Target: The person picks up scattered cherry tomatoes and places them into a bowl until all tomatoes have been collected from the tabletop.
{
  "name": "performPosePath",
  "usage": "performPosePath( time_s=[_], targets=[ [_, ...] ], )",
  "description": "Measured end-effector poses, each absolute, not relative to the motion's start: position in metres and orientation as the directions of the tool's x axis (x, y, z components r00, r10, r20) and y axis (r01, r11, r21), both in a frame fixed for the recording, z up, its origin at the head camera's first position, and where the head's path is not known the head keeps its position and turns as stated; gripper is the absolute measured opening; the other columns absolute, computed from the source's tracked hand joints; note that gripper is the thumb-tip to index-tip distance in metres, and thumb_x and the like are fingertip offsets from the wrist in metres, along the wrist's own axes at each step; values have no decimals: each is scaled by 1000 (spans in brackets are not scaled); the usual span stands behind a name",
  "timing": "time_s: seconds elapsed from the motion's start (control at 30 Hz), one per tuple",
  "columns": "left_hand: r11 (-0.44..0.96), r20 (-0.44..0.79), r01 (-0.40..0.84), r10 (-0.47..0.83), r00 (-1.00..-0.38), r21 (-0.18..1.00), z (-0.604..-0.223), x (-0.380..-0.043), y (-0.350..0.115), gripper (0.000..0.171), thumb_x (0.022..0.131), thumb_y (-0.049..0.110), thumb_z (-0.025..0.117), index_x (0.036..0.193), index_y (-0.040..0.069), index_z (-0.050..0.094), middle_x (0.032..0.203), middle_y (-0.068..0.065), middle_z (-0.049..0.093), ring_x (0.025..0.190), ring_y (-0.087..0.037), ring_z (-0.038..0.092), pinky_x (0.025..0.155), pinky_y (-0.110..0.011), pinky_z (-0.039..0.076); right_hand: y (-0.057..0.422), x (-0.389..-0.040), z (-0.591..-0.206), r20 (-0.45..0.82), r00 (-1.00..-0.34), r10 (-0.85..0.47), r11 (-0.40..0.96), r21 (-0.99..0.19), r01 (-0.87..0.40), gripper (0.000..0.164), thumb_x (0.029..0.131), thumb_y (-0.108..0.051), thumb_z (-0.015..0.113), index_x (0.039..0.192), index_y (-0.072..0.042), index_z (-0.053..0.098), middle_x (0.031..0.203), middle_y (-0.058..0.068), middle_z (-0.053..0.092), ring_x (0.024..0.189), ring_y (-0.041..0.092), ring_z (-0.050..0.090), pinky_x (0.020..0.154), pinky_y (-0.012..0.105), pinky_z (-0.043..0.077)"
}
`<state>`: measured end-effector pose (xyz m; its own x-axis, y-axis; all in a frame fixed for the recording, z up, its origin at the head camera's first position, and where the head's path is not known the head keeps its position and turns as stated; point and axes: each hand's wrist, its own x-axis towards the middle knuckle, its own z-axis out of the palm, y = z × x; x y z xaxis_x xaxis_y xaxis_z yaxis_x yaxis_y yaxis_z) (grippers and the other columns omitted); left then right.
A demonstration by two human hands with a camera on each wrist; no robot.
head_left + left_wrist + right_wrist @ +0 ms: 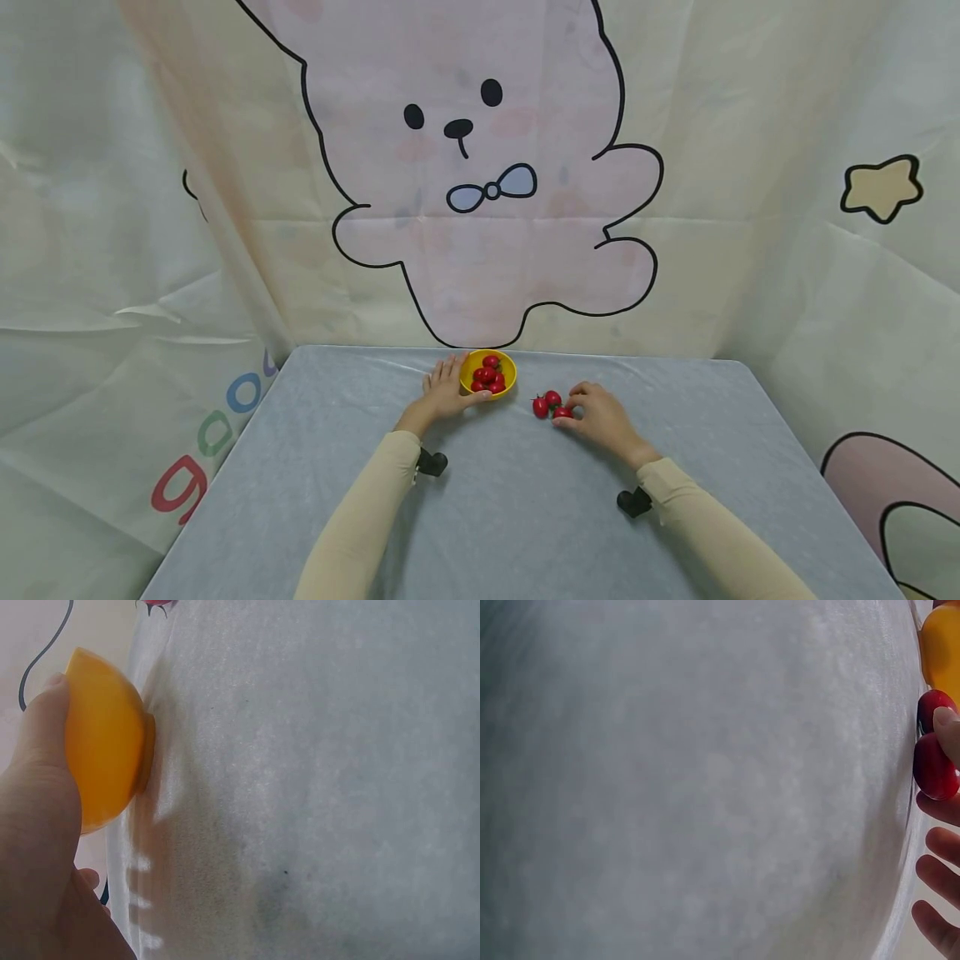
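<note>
A yellow bowl (513,386) with several red cherry tomatoes (489,375) in it stands near the table's back edge. My left hand (441,397) holds it from the left, thumb along the front of the rim and fingers along the far left side. In the left wrist view the thumb lies against the bowl's outer wall (105,742). To the right of the bowl, my right hand (606,423) pinches a cherry tomato (562,412) between thumb and index finger, the other fingers spread. Two more cherry tomatoes, one on the left (540,407) and one behind (552,398), lie right beside it.
A pale grey-blue cloth covers the table (517,517). Behind it hangs a curtain (690,275) printed with a cartoon bear, and similar cloth drops at both sides. A small black device sits on each wrist.
</note>
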<state>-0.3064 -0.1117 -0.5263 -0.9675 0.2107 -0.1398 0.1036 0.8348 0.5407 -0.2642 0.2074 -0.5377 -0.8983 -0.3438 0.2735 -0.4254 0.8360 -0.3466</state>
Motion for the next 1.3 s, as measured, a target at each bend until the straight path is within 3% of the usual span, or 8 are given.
performPosePath(
  time_s=[0.63, 1.3],
  targets=[
    [833, -138, 100, 207, -969, 544, -527, -308, -112, 104, 82, 73, 60, 160, 28, 7, 168, -13, 9, 155, -40, 3, 122, -65, 2, 210, -274, -529, 277, -900, -337, 843, -337, -419, 33, 77, -46, 82, 85, -15, 76, 112, 7, 66, 104, 26, 61, 91, 46, 53],
    [833, -126, 112, 212, -969, 542, -527, -307, -112, 103, 82, 73, 60, 159, 29, 8, 168, -14, 11, 155, -41, 5, 122, -66, 3, 205, -293, -485, 333, -882, -333, 844, -312, -436, 33, 78, -43, 82, 88, -12, 77, 114, 11, 66, 106, 30, 62, 91, 47, 55]
  ],
)
